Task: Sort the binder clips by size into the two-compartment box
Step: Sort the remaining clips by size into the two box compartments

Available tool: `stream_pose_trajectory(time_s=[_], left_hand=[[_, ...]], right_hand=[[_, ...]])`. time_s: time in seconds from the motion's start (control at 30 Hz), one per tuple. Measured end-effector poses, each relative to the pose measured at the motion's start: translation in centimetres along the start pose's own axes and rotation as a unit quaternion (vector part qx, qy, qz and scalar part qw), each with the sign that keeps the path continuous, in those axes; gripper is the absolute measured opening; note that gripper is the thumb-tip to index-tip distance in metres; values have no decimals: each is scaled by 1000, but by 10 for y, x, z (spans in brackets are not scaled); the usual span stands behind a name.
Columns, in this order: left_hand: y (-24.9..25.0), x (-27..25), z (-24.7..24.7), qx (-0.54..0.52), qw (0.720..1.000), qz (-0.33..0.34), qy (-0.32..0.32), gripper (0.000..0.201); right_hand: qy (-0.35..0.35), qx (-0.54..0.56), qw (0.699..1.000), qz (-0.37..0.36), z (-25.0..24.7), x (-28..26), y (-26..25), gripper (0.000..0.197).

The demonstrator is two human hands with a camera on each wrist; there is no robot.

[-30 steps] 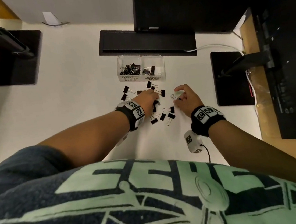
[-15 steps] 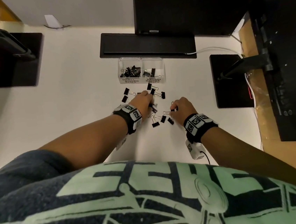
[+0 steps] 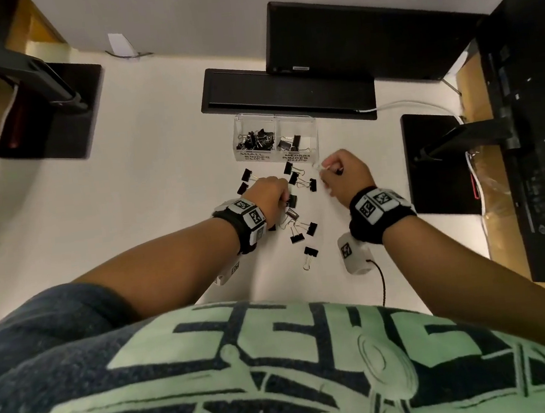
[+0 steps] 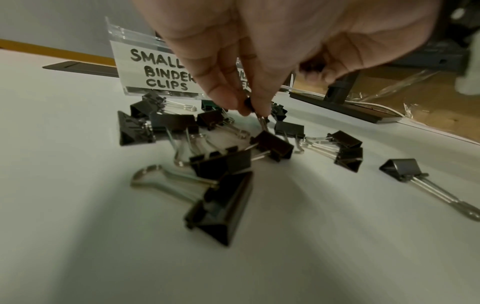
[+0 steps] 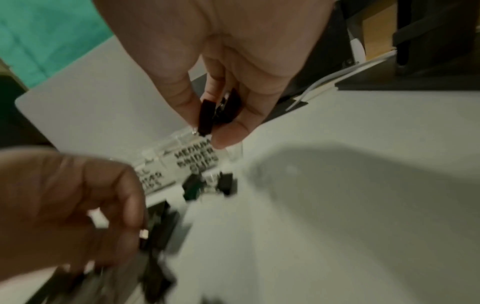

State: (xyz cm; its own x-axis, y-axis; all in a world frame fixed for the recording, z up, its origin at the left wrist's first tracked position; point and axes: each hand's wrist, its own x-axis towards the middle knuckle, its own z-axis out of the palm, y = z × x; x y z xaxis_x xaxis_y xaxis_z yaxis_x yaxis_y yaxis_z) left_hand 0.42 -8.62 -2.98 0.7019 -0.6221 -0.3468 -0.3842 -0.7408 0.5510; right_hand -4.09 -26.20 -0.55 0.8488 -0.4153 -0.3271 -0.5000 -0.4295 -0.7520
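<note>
The likeliest slip, as I judge it, is at the left hand (image 4: 272, 47): its fingertips (image 4: 235, 101) pinch only the thin silver wire handle of a small black metal binder clip (image 4: 272, 146), whose body hangs below them, just over the heap. The handle could swivel or slide out, or the dangling body could snag a neighbour, since the loose black clips (image 3: 302, 226) lie crowded just in front of the clear plastic two-compartment box (image 3: 312, 124).

The right hand (image 3: 345, 173) is curled round a black binder clip (image 5: 221, 111), held between thumb and fingertips, close to the front corner of that box on the side labelled MEDIUM (its size I cannot judge through the blur). Released too early, it would fall short, in front of the box; a drift sideways would put it in the SMALL compartment, which already holds a pile.
</note>
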Motion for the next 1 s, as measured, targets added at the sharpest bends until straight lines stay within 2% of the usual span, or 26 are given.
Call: stream_pose_trajectory(time_s=[0.1,0.27,0.47,0.6,0.77,0.83,0.9,1.0], left_hand=[[-1,-3,-1,-13,1000,-13,6,20],[-4,-4,-5,-29,999,-28,24,18],[-7,-2,-20,-51,996,-30,71,15],[0,6,-41,-57,994,-17,94,14],[13,34,-65,-63,985,0,162,13],[18,49,-71,-55,984,2,169,14],[22,64,-75,-46,985,-2,166,15],[27,82,-76,-28,986,-22,160,18]], right_hand=[[4,7,1000,-4,-5,27,-26,11],[-18,-143,984,-101,4,58,-60,15],[-56,-237,963,-114,20,69,-67,17],[-48,-208,971,-108,18,64,-62,24],[-12,-167,978,-124,5,39,-49,24],[-42,-168,978,-117,4,24,-36,25],[-105,-179,973,-99,5,8,-19,28],[-197,-226,951,-78,7,-13,4,28]])
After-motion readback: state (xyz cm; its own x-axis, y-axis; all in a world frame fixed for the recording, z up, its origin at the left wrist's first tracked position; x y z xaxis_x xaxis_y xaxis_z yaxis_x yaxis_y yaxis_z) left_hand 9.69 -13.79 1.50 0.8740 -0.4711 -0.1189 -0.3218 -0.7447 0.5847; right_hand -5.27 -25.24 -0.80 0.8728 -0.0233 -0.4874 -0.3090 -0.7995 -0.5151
